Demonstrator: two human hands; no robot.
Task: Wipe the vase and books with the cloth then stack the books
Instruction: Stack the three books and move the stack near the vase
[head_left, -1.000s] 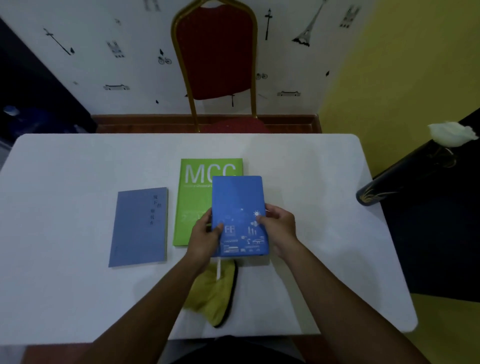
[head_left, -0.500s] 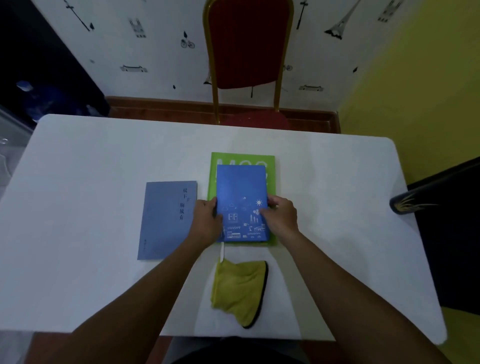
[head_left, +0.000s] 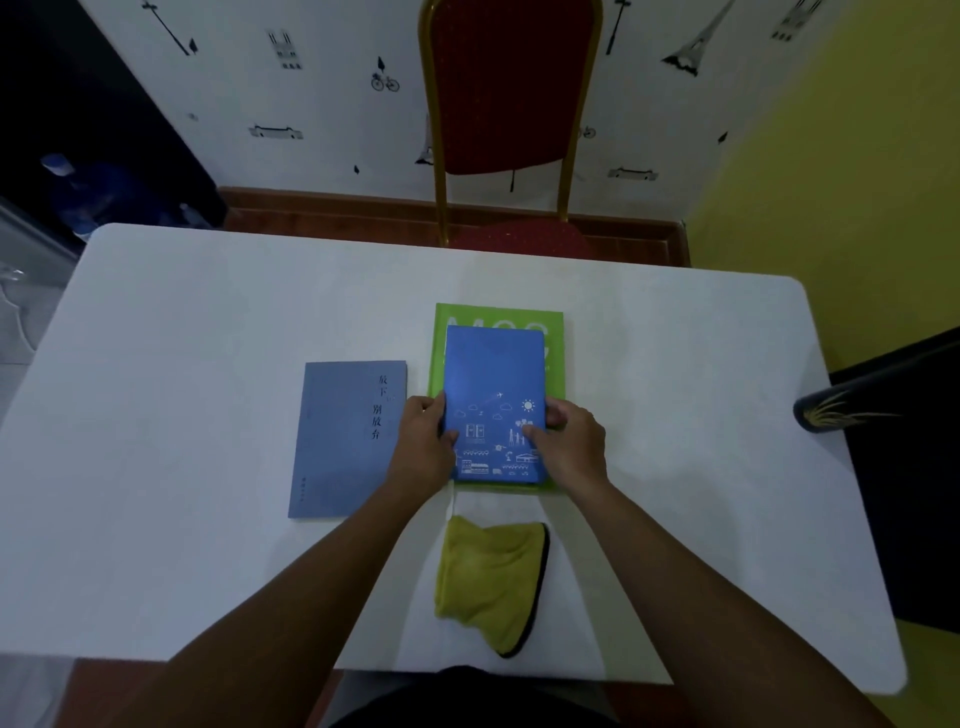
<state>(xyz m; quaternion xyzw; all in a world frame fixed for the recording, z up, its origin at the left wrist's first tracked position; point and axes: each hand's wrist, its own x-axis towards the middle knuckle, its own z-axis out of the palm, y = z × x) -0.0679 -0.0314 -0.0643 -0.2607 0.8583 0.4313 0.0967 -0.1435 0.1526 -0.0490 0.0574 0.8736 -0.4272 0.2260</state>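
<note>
White table (head_left: 208, 364) first; three books on it, all with long axes running away from the person, roughly parallel; green book (head_left: 555, 358) lies flat at centre, bright blue book (head_left: 493, 374) sits on top of it, inside its outline, near edges about level; grey-blue book (head_left: 343, 441) lies alone just left of the pair, apart from it, its right edge touching or nearly touching the left hand; cloth (head_left: 491, 577) is bunched on the table nearer the person, below the stack, in nobody's grip; vase (head_left: 831, 415) only partly in view at the right table edge, lying over rather than upright as far as I can tell.

Left hand (head_left: 423, 441) grips the blue book's left edge, right hand (head_left: 569, 441) its right edge; fingers curled and pinching the cover from both sides, thumbs on top.

Key relation: the loose grey-blue book is left of the stack, so the left hand is the nearer one; judgement: lift, shift right, keep axis as is.

Versus half a second back: blue book has squared up on the green and covers more of the MCC title; a second back it hung off the green's right edge.
</note>
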